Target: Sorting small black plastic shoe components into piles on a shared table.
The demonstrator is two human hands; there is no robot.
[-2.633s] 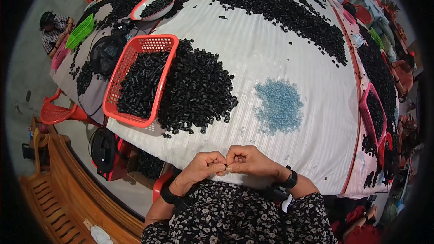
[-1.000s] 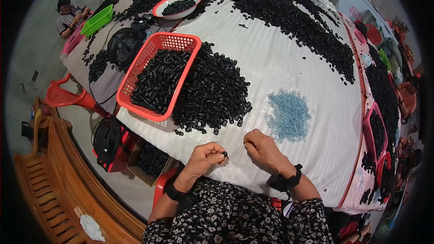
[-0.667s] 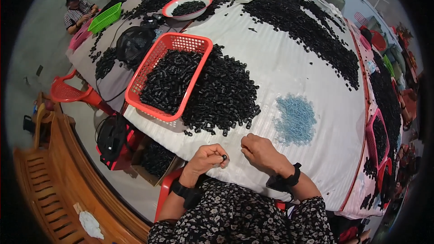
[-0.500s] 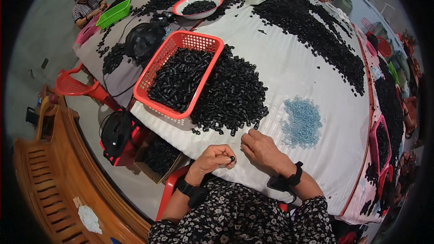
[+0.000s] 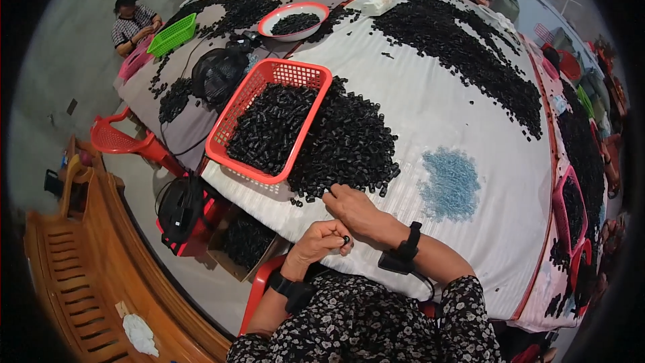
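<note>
My left hand [image 5: 321, 242], near the table's front edge, pinches a small black cylindrical plastic piece [image 5: 347, 240] between thumb and fingertips. Just beyond it, my right hand [image 5: 353, 208] reaches to the near edge of a heap of similar black pieces [image 5: 356, 141]. Its fingers are curled down and close together; the fingertips are hidden, so what they hold cannot be made out. A red plastic basket [image 5: 225, 163], filled with more black pieces, stands against the heap's left side. Right of my right hand lies a pile of small, clear bluish pieces [image 5: 449, 185].
A white cloth [image 5: 497, 242] covers the table. Farther off are a long spread of black pieces [image 5: 463, 54], a red-rimmed bowl [image 5: 269, 25] and a green basket [image 5: 173, 35]. Left stand a wooden bench [image 5: 74, 275] and a red stool [image 5: 127, 136]. Other people [image 5: 134, 23] sit around the table.
My right hand has moved left and forward to the heap's near edge. My left hand still holds the black piece in about the same place. The whole view has shifted slightly.
</note>
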